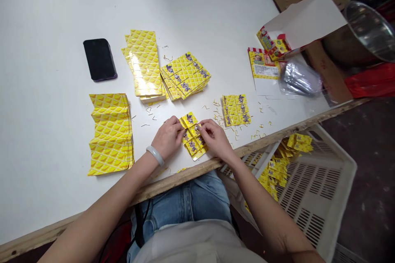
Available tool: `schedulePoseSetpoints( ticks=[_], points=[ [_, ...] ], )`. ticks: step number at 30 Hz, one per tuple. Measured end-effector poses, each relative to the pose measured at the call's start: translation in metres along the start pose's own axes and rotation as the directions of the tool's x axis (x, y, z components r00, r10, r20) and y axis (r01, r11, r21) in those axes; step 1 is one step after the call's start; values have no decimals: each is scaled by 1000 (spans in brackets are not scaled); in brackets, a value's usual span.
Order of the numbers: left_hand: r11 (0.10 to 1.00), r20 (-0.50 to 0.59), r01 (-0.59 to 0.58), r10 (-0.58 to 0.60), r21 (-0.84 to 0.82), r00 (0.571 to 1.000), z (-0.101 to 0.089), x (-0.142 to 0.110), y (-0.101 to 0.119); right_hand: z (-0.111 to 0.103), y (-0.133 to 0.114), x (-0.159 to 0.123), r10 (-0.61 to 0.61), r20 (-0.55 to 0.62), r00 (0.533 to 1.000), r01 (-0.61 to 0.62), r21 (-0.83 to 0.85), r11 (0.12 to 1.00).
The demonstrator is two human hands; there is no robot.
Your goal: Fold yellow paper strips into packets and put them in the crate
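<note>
Near the table's front edge, a small yellow printed card sheet (193, 139) with cartoon figures lies between my hands. My left hand (169, 136) pinches its left edge, and a pale bangle circles that wrist. My right hand (214, 137) grips the sheet's upper right edge with thumb and finger. A similar yellow sheet (236, 109) lies flat to the right of my right hand. Beyond my hands rest a fanned stack of cartoon-printed sheets (187, 74) and a taller stack of yellow patterned strips (145, 63). Folded yellow sheets (111, 131) lie to the left.
A black phone (100, 59) lies at the back left. Small paper scraps (219, 119) are scattered around. On the right are an opened box (305, 20), a clear plastic bag (300, 78) and a metal pot (367, 33). Below the edge, a plastic crate (321, 185) holds yellow pieces.
</note>
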State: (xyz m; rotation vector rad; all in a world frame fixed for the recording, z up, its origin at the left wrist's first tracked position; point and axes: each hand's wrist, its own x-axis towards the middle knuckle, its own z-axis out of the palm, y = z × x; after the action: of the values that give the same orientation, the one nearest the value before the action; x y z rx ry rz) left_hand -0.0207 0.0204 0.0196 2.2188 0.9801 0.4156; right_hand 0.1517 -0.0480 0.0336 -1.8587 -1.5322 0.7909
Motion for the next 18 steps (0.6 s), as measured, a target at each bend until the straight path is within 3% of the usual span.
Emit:
schedulePoseSetpoints(
  ticks=[3,6,8,12,15,18],
  points=[
    [998,13,-60,60,-21,998,-1,-2,-3,-4,3,7,92,-21,996,-93,-104,990],
    [997,-11,-81,81,-5,997,-4,-10,1,-15,0,16,115,155,981,-90,-161,983],
    [997,-15,-74,74,34,997,-5,-17,8,-24,-4,21,43,237,971,7,-205,979],
    [991,-12,-56,57,122,998,0,-26,20,-40,-10,25,-241,278,930,312,-246,918],
    [987,0,-46,47,152,999,3,-26,18,-48,-10,24,-314,305,899,382,-197,903],
    [981,91,-126,114,150,989,-1,-23,11,-51,-6,22,-313,405,859,403,-158,902]
  ],
)
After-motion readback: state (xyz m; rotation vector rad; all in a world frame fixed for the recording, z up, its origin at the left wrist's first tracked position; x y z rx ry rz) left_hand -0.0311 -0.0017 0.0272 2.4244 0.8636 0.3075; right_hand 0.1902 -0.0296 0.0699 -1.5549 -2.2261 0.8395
